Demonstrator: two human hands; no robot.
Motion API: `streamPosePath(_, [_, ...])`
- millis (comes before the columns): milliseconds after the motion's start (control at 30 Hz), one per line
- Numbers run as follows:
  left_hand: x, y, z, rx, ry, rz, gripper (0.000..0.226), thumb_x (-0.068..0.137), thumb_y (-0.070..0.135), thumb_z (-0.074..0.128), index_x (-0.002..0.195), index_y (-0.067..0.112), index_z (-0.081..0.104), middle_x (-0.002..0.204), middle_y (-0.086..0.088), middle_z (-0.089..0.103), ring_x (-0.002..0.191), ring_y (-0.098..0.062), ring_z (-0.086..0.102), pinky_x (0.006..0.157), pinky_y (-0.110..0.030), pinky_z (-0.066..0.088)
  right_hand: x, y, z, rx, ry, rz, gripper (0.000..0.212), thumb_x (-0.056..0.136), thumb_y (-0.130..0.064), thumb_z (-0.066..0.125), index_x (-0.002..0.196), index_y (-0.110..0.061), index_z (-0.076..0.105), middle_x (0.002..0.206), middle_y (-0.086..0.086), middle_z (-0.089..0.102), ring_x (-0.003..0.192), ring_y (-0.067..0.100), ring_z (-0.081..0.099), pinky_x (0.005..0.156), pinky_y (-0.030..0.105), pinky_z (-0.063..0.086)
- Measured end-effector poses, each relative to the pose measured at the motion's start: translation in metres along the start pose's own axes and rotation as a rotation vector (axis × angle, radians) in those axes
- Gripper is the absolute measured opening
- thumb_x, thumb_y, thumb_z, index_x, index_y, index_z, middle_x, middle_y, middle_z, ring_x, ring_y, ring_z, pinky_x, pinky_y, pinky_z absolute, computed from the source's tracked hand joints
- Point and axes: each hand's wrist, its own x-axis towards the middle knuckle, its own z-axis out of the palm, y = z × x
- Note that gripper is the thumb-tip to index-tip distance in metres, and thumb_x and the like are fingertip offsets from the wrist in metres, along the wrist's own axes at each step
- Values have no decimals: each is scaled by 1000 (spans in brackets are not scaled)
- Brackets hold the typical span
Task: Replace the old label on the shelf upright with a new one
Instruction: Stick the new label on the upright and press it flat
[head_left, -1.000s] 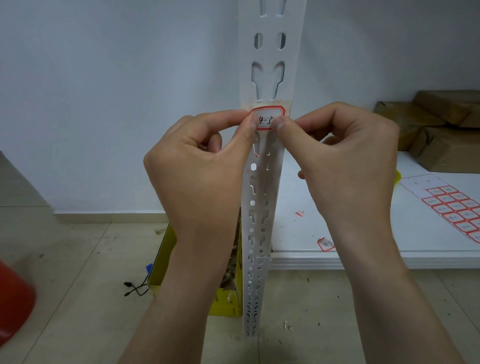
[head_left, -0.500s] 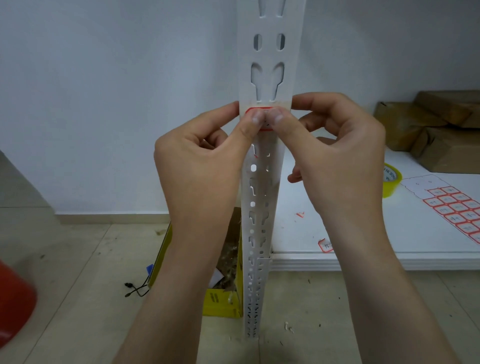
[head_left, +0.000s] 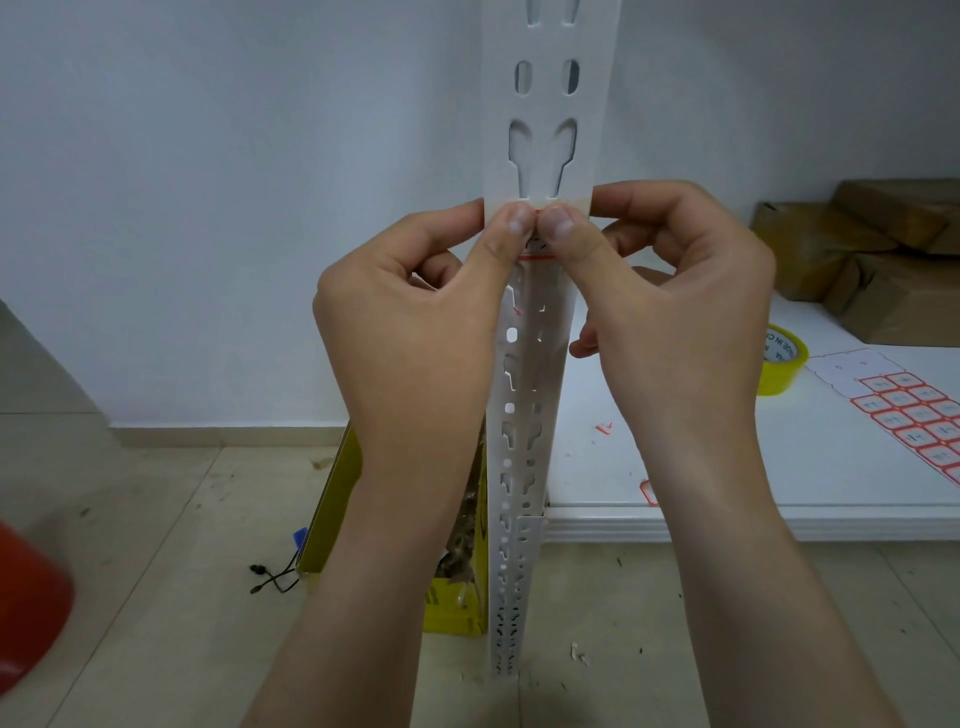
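Note:
A white slotted shelf upright (head_left: 543, 130) stands in the middle of the view. A red-bordered label (head_left: 536, 248) with handwriting sits on its front face, over a strip of yellowish tape. My left hand (head_left: 410, 322) and my right hand (head_left: 675, 312) pinch the upright from either side, forefingers behind it. Both thumbs lie side by side on the label's upper part. Only the label's lower red edge and a bit of writing show between them.
A white shelf board (head_left: 727, 467) at the right carries a yellow tape roll (head_left: 782, 364), a sheet of red-bordered labels (head_left: 914, 410), brown parcels (head_left: 872, 249) and a loose label (head_left: 649, 491). A yellow box (head_left: 337, 499) stands on the tiled floor behind the upright.
Both thumbs have slid upward from the label's lower edge onto its face, covering most of it. The hands have risen slightly along the upright.

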Motion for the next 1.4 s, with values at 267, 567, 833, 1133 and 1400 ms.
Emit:
streamPosePath(267, [-1, 5, -5, -21, -24, -28, 17, 95, 29, 76, 109, 23, 81, 80, -4, 78, 82, -31, 70, 70, -31, 62, 1, 4, -5, 62, -27, -43, 7, 97, -26, 76, 98, -32, 72, 82, -13, 69, 58, 19, 66, 51, 35, 61])
streamPosePath(567, [1, 0, -6, -36, -40, -22, 18, 93, 29, 77, 111, 24, 81, 90, -15, 76, 86, -38, 69, 71, -36, 62, 3, 9, -9, 134, -81, -30, 8, 97, -22, 77, 104, -24, 74, 87, -3, 72, 51, 11, 62, 47, 15, 53])
streamPosePath(833, [-4, -16, -8, -15, -72, 44, 35, 93, 26, 78, 127, 16, 76, 58, -8, 47, 56, -10, 41, 58, -18, 50, 3, 13, -14, 126, -145, -42, 18, 94, -23, 79, 109, -30, 72, 89, -1, 71, 54, 20, 66, 48, 20, 57])
streamPosePath(1133, [-2, -13, -12, 58, -114, 123, 32, 96, 26, 74, 127, 16, 75, 61, -14, 52, 53, -12, 41, 52, -20, 44, 2, 17, -16, 23, -144, -109, 24, 97, -26, 77, 120, -26, 73, 93, -7, 74, 60, 25, 68, 52, 30, 61])
streamPosePath(1400, [-2, -13, -8, 59, -84, 89, 35, 91, 30, 79, 124, 17, 77, 56, 1, 51, 52, -3, 45, 55, -15, 48, 2, 15, -12, 39, -131, -110, 21, 94, -26, 79, 111, -31, 68, 94, 0, 73, 61, 24, 69, 48, 21, 58])
